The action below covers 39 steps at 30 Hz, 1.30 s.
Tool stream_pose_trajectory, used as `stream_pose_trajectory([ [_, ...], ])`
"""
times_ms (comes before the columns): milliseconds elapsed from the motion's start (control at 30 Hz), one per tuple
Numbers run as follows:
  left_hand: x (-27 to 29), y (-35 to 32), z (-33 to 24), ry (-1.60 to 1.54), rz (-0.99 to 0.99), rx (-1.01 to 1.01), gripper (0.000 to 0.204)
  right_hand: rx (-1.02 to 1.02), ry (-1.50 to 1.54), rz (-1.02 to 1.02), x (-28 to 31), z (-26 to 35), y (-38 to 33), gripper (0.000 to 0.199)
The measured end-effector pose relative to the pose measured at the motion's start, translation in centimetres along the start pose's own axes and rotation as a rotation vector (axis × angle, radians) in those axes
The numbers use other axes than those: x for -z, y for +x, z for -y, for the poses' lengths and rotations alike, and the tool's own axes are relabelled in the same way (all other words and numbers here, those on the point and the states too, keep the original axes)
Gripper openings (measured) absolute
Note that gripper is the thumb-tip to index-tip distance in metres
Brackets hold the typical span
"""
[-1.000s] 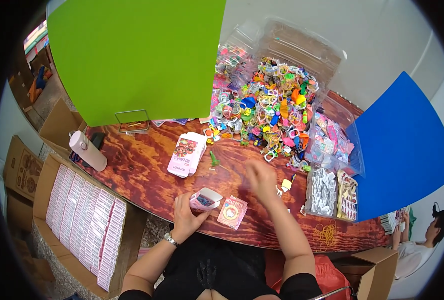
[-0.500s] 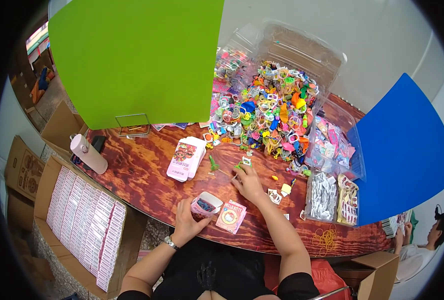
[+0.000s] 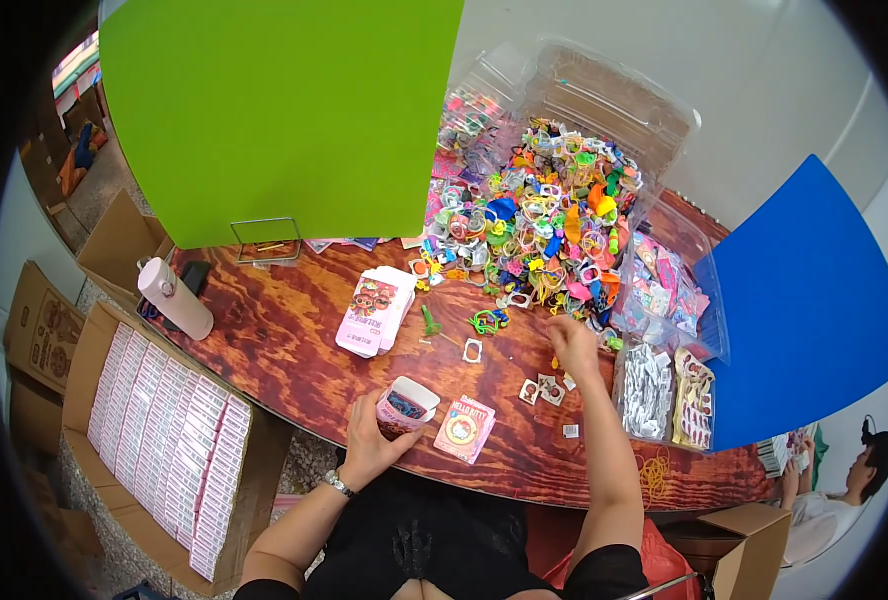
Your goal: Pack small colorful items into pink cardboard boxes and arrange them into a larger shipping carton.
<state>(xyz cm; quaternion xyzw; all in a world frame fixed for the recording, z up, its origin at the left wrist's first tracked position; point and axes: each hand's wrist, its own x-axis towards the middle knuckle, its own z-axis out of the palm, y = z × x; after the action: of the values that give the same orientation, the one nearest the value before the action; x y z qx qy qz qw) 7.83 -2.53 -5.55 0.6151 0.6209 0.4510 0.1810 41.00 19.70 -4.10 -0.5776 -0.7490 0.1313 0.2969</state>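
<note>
My left hand [image 3: 374, 437] is wrapped round a small pink carton [image 3: 406, 408] near the table's front edge; its top is open and dark contents show inside. My right hand [image 3: 573, 350] is over the table at the near edge of a heap of colourful plastic trinkets [image 3: 549, 215]. Its fingers are bent together, with a bit of yellow showing beside the fingertips; what they hold, if anything, I cannot make out. Right of the carton lies a small stack of pink cards [image 3: 464, 432]. A green band trinket [image 3: 488, 320] and a white frame-shaped trinket [image 3: 473, 350] lie farther off.
Flat pink cartons [image 3: 375, 312] are stacked at mid-left. Small picture pieces [image 3: 552, 389] lie below my right hand. Trays of white packets [image 3: 648, 395] stand at right, near rubber bands [image 3: 654, 476]. A pink bottle [image 3: 176, 300] and a filled cardboard box [image 3: 164, 440] are left.
My right hand has moved right, from the green band trinket to the heap's near edge. The white frame trinket now lies nearer the pink cards. My left hand keeps its hold on the carton.
</note>
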Motion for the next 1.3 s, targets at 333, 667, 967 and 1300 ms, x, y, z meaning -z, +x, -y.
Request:
stream_pose_trajectory([
  [333, -0.3, -0.1, 0.4, 0.018, -0.001, -0.046, 0.078, 0.185, -0.282, 0.043, -6.8, 5.2, 0.9, 0.042],
  [667, -0.1, -0.2, 0.7, 0.046, -0.004, -0.041, 0.082, 0.005, 0.308, 0.074, -2.6, 7.2, 3.0, 0.020],
  [967, -0.5, 0.9, 0.6, 0.037, -0.046, -0.009, 0.077, -0.179, 0.798, 0.443, 1.3, 14.1, 0.5, 0.019],
  [1300, -0.3, 0.9, -0.3, 0.027, -0.097, 0.018, 0.074, -0.045, 0.560, 0.704, -0.8, 18.7, -3.4, 0.019],
])
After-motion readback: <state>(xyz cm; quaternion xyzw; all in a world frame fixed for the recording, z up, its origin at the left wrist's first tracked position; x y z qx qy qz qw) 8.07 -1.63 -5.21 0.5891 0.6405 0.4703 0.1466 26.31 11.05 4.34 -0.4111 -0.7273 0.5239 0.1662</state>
